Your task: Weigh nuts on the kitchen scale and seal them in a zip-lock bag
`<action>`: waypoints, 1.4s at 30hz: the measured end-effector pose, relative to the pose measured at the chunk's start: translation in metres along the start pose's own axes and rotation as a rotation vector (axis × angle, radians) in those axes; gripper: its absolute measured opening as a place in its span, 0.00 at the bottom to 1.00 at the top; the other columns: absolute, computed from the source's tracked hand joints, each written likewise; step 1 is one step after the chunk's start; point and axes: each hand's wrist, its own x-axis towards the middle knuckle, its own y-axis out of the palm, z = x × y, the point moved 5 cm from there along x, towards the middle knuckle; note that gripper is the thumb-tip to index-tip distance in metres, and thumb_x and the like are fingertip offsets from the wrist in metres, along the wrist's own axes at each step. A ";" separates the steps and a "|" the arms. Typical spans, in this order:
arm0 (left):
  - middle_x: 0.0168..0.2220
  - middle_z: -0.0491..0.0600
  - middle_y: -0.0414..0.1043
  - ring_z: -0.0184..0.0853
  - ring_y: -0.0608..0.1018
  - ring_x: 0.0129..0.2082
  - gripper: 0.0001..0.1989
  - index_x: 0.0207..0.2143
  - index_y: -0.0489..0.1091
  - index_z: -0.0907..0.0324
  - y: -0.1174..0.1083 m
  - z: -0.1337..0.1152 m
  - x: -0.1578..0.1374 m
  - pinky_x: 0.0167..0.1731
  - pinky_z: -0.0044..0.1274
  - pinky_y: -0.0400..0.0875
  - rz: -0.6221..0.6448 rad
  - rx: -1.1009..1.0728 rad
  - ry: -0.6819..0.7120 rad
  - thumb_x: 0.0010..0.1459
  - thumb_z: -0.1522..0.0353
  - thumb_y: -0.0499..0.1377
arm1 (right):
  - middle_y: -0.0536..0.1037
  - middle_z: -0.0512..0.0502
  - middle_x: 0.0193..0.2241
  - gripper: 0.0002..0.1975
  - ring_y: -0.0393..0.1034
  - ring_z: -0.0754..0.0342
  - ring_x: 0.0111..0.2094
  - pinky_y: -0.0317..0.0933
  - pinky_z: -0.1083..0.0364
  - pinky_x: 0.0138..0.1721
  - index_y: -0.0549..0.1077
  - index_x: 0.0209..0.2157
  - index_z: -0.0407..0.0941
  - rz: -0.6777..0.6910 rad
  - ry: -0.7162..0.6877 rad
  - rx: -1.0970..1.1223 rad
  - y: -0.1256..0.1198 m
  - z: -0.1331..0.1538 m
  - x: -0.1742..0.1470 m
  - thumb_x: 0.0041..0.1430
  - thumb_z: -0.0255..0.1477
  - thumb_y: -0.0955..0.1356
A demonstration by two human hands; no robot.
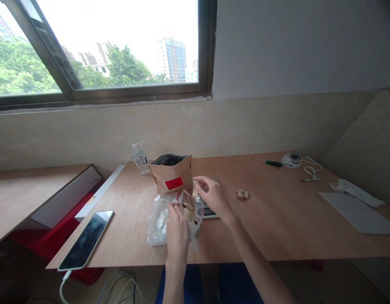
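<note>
Brown wooden tabletop [277,223]. I see the left hand [177,226] gripping a clear plastic zip bag [195,239] of pale pieces [189,213], before an open brown pouch [182,169]; right hand [212,195] near its mouth, fingers bent, hold unclear.

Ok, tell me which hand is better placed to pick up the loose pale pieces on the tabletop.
Probably the right: the right hand is nearer the loose pale pieces, while the left hand is farther away, pinching the clear bag. Whether the right hand holds something is unclear.
</note>
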 end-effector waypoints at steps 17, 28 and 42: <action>0.48 0.53 0.72 0.42 0.72 0.50 0.16 0.47 0.67 0.57 0.001 0.013 0.006 0.46 0.31 0.66 0.038 -0.180 -0.178 0.63 0.67 0.44 | 0.72 0.35 0.46 0.14 0.63 0.43 0.49 0.55 0.45 0.51 0.73 0.43 0.40 -0.004 0.204 -0.427 0.004 -0.090 0.003 0.54 0.22 0.65; 0.46 0.53 0.73 0.41 0.74 0.47 0.18 0.51 0.64 0.56 0.004 0.003 0.003 0.46 0.31 0.64 0.054 -0.148 -0.082 0.64 0.65 0.42 | 0.76 0.41 0.39 0.14 0.68 0.49 0.43 0.59 0.50 0.47 0.73 0.37 0.42 -0.016 0.187 -0.333 -0.002 -0.099 0.000 0.50 0.17 0.62; 0.47 0.51 0.72 0.39 0.74 0.47 0.17 0.51 0.63 0.54 0.005 -0.004 0.001 0.46 0.30 0.65 0.045 -0.213 -0.067 0.64 0.63 0.43 | 0.74 0.47 0.44 0.12 0.67 0.51 0.48 0.60 0.50 0.51 0.74 0.42 0.49 0.215 0.048 0.155 -0.038 0.021 -0.028 0.62 0.36 0.62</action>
